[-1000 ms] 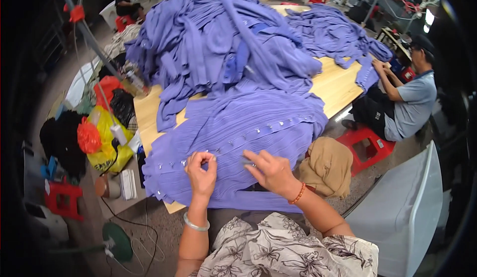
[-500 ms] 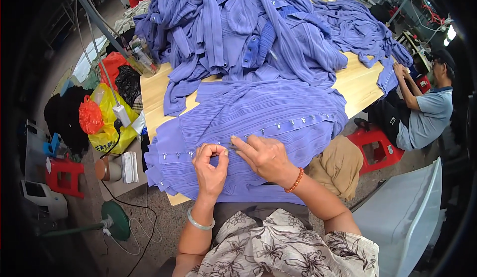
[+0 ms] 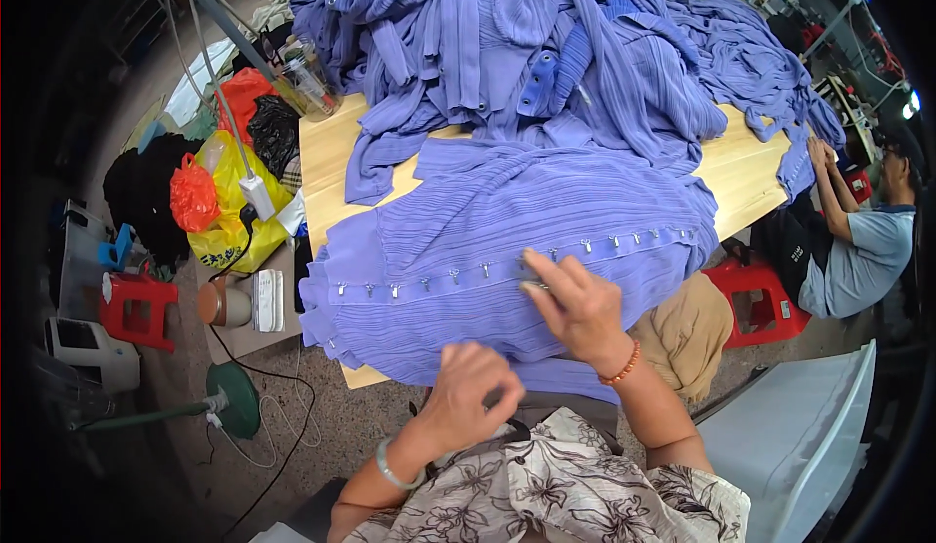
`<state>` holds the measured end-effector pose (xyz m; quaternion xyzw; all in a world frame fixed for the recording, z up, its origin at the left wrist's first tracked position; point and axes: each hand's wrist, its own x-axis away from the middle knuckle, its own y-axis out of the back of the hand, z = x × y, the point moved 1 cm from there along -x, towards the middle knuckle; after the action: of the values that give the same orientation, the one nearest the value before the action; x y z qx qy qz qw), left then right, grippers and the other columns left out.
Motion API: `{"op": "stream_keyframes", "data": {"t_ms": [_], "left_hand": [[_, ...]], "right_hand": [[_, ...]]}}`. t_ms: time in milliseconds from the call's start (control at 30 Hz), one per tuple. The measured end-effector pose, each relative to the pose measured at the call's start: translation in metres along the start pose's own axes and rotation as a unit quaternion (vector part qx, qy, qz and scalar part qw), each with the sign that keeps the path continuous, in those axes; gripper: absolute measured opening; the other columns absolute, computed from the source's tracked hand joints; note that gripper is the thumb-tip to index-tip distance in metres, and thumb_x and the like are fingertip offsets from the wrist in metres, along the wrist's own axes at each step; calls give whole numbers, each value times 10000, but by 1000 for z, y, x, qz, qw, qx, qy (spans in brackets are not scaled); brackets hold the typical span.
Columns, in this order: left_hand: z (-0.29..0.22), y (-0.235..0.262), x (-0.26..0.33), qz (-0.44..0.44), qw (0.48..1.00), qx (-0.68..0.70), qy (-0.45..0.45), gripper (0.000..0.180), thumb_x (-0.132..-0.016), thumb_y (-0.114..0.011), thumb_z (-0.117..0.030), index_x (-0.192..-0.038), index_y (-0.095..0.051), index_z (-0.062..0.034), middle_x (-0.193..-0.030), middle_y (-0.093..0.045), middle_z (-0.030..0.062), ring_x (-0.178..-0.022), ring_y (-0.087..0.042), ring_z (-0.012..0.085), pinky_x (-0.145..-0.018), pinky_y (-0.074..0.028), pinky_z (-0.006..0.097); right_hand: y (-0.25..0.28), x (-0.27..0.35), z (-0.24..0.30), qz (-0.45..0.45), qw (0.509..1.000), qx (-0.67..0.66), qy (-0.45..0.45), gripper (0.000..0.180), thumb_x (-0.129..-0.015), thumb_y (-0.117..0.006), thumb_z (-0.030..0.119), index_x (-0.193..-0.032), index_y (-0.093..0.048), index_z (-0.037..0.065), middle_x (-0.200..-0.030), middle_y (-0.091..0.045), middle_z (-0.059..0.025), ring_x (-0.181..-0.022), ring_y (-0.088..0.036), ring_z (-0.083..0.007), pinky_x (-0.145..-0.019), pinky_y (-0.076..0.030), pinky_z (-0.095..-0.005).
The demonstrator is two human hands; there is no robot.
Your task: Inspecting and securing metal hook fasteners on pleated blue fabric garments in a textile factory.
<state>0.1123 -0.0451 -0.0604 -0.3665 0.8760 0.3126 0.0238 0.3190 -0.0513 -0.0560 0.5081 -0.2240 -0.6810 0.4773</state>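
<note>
A ribbed purple knit garment (image 3: 458,221) lies spread on the table in front of me, with a row of small pale metal clasps (image 3: 486,270) along its placket. Above that row is my right hand (image 3: 577,307), its thumb and fingers around a small dark metal tool (image 3: 527,278) whose exact kind is hard to make out. My left hand (image 3: 466,392) is off the cloth's near edge, close to my lap. Its fingers are curled closed, and whatever they may pinch is hidden.
Heaped purple garments (image 3: 468,46) cover the back of the wooden table (image 3: 327,168). A co-worker (image 3: 863,241) sits at the right, handling purple cloth. Nearby stand a red stool (image 3: 756,299), a translucent bin (image 3: 790,436), brown cloth (image 3: 687,333), a yellow bag (image 3: 229,221) and a jar (image 3: 224,302).
My left hand has left the clasp row and come down toward my lap. My right hand stays over the garment, a little farther right. The whole view has shifted slightly.
</note>
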Motion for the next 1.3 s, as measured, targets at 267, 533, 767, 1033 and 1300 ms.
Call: {"op": "stream_keyframes", "data": {"t_ms": [267, 533, 767, 1033, 1300], "left_hand": [[2, 17, -19, -182, 976, -121, 6, 146, -788, -772, -85, -872, -654, -63, -859, -619, 81, -842, -572, 277, -758, -397, 395], [31, 2, -81, -194, 934, -299, -19, 235, -758, -730, -29, -981, -659, -50, -940, -591, 91, -906, -541, 291, -809, -397, 417], [36, -5, -84, -195, 914, -351, -58, 173, -754, -706, -3, -914, -658, -48, -912, -600, 80, -875, -548, 278, -777, -395, 407], [34, 4, -76, -203, 968, -144, 25, 118, -768, -650, 27, -857, -603, -34, -914, -596, 117, -884, -547, 296, -820, -422, 401], [29, 5, -70, -190, 978, -56, 67, 93, -789, -647, 19, -864, -614, -24, -919, -602, 124, -894, -556, 289, -853, -436, 388]], "right_hand": [[17, 27, -18, -24, 998, -21, -56, 428, -846, -761, 181, -1256, -658, 114, -736, -540, -63, -536, -576, -243, -495, -457, -368], [26, 31, -18, -25, 998, -30, -50, 436, -840, -764, 184, -1258, -656, 115, -742, -532, -48, -548, -572, -231, -506, -459, -359], [19, 30, -23, -17, 999, -26, -25, 451, -845, -757, 201, -1274, -644, 122, -740, -510, -43, -542, -560, -218, -495, -456, -347], [22, 20, -19, -8, 999, -32, -5, 448, -847, -752, 198, -1271, -638, 109, -740, -510, -34, -553, -564, -204, -496, -462, -337], [10, 10, -7, -16, 999, -28, 33, 478, -824, -770, 215, -1280, -650, 136, -730, -499, -15, -540, -534, -176, -486, -432, -322]]}}
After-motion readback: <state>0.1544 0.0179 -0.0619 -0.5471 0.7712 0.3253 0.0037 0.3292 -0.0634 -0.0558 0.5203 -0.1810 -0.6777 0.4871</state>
